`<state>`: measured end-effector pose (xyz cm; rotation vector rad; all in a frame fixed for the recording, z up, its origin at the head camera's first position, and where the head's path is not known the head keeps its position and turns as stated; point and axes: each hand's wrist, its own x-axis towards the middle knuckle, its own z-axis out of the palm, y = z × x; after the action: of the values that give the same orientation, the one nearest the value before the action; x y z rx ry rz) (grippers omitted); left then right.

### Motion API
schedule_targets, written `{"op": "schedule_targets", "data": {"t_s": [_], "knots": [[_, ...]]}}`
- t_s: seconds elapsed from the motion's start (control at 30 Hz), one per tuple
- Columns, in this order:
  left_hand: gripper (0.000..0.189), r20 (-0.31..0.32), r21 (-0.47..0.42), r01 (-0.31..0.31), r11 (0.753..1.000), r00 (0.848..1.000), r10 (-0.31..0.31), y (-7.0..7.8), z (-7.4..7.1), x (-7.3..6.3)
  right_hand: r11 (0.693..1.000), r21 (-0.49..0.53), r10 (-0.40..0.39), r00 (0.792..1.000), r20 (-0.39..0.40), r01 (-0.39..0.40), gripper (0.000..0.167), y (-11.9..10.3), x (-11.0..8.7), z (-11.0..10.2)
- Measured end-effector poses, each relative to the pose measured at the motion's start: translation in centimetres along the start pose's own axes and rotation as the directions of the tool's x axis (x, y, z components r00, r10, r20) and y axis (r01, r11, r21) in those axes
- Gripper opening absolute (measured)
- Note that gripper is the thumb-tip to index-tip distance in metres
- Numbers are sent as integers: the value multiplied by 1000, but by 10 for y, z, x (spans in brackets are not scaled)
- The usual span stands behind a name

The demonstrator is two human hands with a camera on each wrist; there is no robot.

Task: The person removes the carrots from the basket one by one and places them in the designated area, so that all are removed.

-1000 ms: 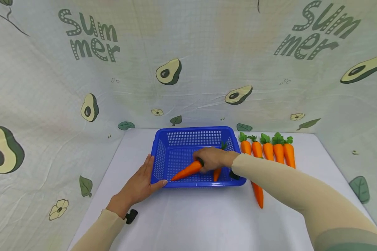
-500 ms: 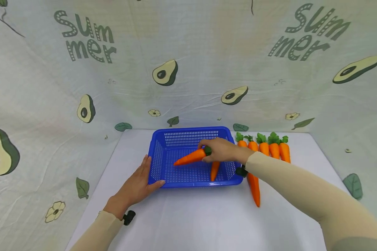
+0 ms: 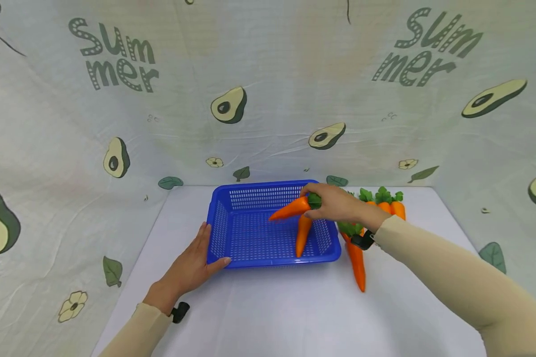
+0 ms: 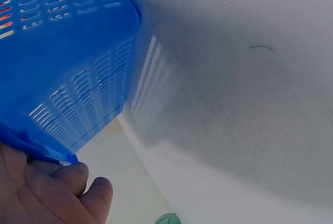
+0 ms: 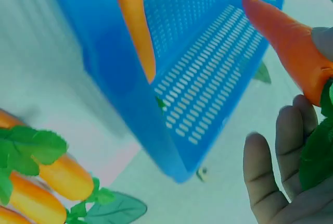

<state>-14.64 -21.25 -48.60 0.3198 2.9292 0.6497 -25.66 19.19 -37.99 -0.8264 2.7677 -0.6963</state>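
My right hand [image 3: 332, 202] grips an orange carrot [image 3: 291, 208] near its green top, over the right side of the blue plastic basket [image 3: 268, 263]. The held carrot points left; in the right wrist view the thumb lies on it, with two fingertips extended beyond. Another carrot [image 3: 302, 239] lies in the basket below this hand, its upper end hidden. At the basket's front left corner rests my left hand [image 3: 189, 265], fingers straight along the left side and thumb over the front rim. The left wrist view shows its fingertips right at the rim.
Several carrots with leafy tops [image 3: 397, 209] lie in a row right of the basket, partly covered by my right arm. One carrot [image 3: 356, 263] reaches closer to me. A cloth printed with avocados [image 3: 268, 148] hangs behind the white table [image 3: 268, 307].
My right hand has lifted the carrot from low in the basket and carried it up and to the right. My left hand stays at the basket corner. The view has shifted slightly.
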Motion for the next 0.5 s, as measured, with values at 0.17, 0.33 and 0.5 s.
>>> {"op": "schedule_targets", "data": {"t_s": [0.17, 0.33, 0.5], "knots": [[121, -2, 7, 1, 1000, 1000, -1, -2, 1, 1, 999, -17, 36, 998, -55, -37, 53, 8, -13, -11], [120, -5, 2, 2, 1000, 1000, -2, -2, 2, 0, 995, -26, 92, 991, -96, -95, 55, 14, -25, -22], [119, -3, 10, 1, 1000, 1000, -1, -1, 2, 0, 990, 32, 139, 982, -128, -136, 50, 16, -36, -32]]}}
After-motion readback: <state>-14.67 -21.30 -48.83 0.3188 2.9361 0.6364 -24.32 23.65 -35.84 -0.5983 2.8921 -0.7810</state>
